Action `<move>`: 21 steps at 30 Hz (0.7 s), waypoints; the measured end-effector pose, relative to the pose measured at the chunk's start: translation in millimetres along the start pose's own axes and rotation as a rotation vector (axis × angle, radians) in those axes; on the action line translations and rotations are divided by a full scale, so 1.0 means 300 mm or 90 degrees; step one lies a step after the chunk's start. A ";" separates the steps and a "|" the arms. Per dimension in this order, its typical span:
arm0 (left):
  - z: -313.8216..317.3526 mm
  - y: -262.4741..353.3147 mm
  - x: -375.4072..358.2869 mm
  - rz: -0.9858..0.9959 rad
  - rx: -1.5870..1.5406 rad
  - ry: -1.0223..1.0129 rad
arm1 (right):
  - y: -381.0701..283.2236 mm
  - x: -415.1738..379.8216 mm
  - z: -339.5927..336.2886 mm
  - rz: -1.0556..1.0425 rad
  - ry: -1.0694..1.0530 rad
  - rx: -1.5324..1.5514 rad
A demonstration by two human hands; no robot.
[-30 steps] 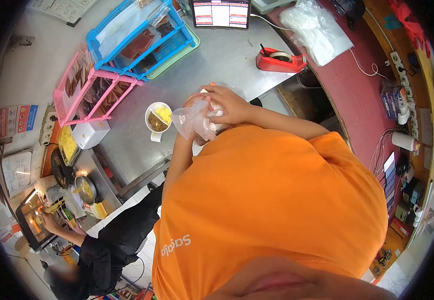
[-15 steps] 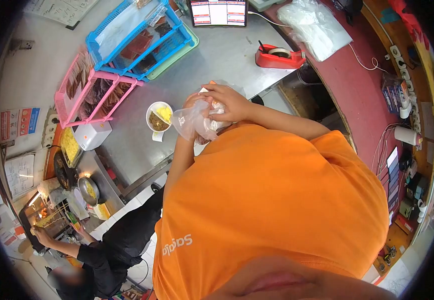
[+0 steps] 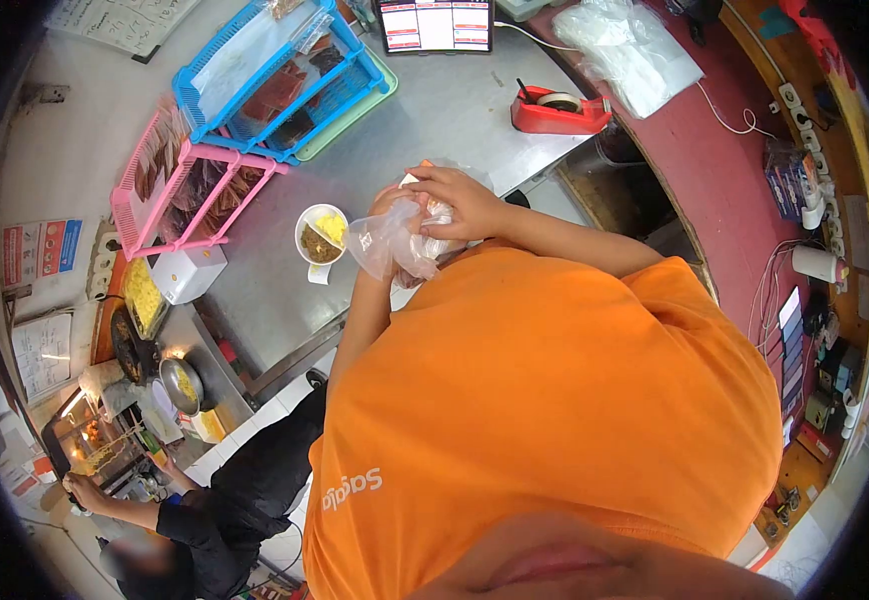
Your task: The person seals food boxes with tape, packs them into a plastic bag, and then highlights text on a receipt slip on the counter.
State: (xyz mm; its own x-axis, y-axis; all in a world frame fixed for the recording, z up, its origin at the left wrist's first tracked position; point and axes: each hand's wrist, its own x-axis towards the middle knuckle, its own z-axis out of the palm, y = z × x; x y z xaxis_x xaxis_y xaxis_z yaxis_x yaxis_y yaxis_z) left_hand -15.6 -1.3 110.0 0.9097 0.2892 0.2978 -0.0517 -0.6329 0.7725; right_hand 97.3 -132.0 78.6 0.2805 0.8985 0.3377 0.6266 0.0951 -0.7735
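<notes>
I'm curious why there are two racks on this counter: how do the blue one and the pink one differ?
The blue rack has a white sheet on its upper level; the pink rack is filled with brownish packets. The blue rack has a green tray along its edge, while the pink rack has a white box beside it. Both are open-sided and hold packets.

I could pass forward over the counter (image 3: 435, 115), between blue rack (image 3: 285, 85) and tape dispenser (image 3: 561, 118). Leftward, the bowl (image 3: 321, 238) blocks me.
</notes>
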 end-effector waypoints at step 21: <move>0.001 -0.002 -0.003 -0.038 -0.024 -0.015 | 0.009 0.001 0.004 -0.002 -0.001 -0.003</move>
State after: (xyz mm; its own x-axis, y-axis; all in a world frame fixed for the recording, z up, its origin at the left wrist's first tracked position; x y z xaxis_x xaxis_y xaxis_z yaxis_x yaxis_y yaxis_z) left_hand -16.2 -1.4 109.1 0.9212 0.3085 0.2372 -0.0116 -0.5873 0.8093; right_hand 98.2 -131.0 76.1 0.2769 0.8991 0.3389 0.6314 0.0956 -0.7695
